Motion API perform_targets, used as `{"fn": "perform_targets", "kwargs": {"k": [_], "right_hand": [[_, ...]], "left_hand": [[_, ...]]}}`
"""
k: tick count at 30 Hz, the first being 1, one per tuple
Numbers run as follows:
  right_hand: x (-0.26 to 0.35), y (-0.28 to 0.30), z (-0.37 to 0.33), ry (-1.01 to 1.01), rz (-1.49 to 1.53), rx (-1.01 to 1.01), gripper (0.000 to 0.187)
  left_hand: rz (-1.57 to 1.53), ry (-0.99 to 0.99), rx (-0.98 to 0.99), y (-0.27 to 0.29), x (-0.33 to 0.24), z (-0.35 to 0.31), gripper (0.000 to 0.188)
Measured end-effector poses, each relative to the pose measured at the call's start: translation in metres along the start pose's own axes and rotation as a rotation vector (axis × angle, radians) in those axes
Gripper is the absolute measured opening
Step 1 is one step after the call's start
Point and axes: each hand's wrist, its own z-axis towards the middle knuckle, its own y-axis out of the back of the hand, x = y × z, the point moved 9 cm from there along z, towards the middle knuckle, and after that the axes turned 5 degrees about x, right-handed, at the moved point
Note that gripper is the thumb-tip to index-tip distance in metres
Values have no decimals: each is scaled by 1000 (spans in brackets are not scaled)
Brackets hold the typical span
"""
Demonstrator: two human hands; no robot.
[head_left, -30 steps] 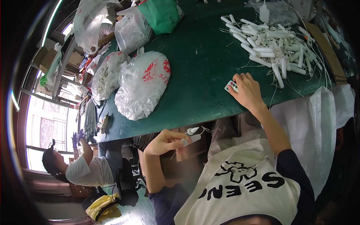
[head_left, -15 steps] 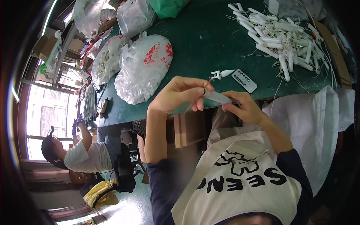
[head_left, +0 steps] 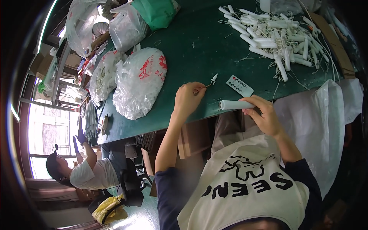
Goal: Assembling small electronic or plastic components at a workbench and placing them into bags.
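Tube [head_left: 234, 105]: right end hidden in right hand [head_left: 265, 116]. Left hand [head_left: 188, 99]: grip detail too small to tell. Green bag [head_left: 155, 13]: top cut off.

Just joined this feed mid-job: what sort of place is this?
Probably a small assembly workshop: a green workbench, a pile of corded white tubes and a gloved co-worker nearby suggest it.

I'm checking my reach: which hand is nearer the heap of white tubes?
Right. The right hand, gripping a white tube, is on the heap's near side; the left hand is farther off, to its lower left.
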Motion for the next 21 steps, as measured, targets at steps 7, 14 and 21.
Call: {"fn": "perform_targets", "kwargs": {"k": [7,14,21], "right_hand": [[19,12,10,89,-190,-63,25],[47,0,14,264,-622,-60,34],[53,24,16,228,-536,-98,30]], "left_hand": [[-304,-6,-23,13,-39,-9,33],[-623,210,533,-46,-63,-10,54],[-475,206,619,-46,-45,-13,54]]}}
